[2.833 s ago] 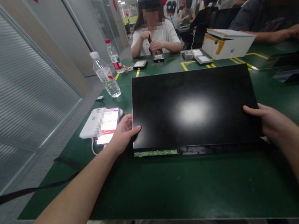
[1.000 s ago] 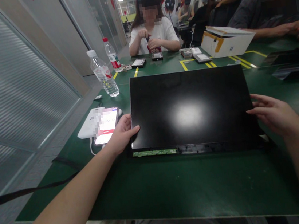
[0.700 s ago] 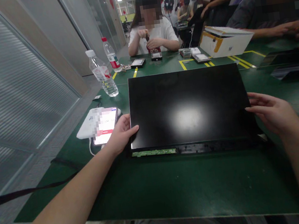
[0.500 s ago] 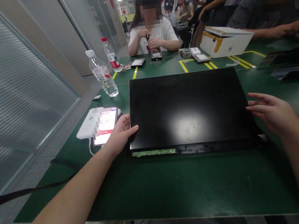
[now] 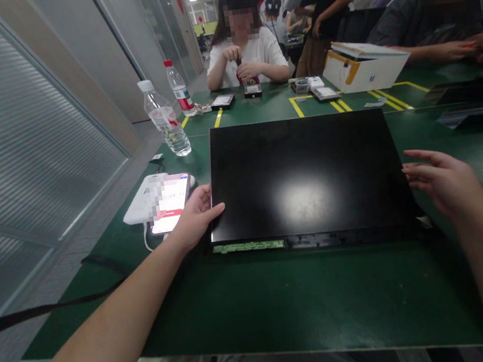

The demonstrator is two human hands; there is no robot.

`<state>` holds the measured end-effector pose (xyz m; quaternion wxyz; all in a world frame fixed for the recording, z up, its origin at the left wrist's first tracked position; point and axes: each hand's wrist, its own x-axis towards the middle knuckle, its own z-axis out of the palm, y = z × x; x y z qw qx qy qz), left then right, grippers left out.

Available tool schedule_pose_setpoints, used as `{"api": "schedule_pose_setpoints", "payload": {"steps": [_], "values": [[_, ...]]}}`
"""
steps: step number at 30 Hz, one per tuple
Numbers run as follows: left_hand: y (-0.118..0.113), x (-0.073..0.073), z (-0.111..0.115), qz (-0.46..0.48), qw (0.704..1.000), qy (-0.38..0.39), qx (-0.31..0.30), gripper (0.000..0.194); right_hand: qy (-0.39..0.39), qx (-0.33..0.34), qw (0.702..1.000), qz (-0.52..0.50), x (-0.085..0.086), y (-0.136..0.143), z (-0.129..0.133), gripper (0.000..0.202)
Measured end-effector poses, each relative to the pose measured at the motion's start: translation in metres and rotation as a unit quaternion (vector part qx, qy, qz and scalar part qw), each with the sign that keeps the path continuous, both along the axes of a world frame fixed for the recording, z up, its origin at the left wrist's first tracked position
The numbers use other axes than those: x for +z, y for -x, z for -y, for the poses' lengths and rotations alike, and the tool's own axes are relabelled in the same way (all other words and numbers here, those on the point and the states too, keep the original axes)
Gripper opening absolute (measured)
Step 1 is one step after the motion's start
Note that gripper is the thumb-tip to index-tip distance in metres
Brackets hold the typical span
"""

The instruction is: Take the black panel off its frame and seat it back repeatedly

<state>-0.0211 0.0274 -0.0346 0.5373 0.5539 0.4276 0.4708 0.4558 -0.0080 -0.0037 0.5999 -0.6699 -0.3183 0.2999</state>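
A black display panel, its glossy front toward me, rests on the green table. Along its lower edge shows a strip of green circuit board beside a black strip. My left hand holds the panel's left edge, its thumb on the front and its fingers behind. At the right edge, my right hand is open with fingers stretched toward the panel; whether the fingertips touch it I cannot tell.
To the left lie a lit phone and a white flat device with a cable. Two water bottles stand behind them. Across the table, a person works over a hard drive; a white box sits right.
My right hand has shifted slightly to the right. The panel's right edge has moved a little right too. A standing person in the background has changed position.
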Motion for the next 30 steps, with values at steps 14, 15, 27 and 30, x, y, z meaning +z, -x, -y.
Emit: {"api": "schedule_pose_setpoints", "payload": {"steps": [14,15,27,30], "values": [[-0.0021,0.0021,0.0021,-0.037,0.999,-0.012,0.000,0.048,0.012,-0.015,1.000,0.010,0.0001,0.0006,-0.0021,0.042],[-0.0019,0.0018,0.0020,-0.038,0.999,-0.014,0.000,0.048,0.011,-0.014,1.000,0.011,0.0002,0.0007,-0.0018,0.042],[-0.0013,0.0002,-0.0006,-0.022,1.000,0.003,0.010,0.051,0.007,-0.017,1.000,0.010,0.0021,0.0024,-0.0022,0.041],[-0.0018,0.0007,-0.0002,-0.028,1.000,-0.003,0.009,0.051,0.006,-0.018,1.000,0.010,0.0023,0.0025,-0.0018,0.041]]}}
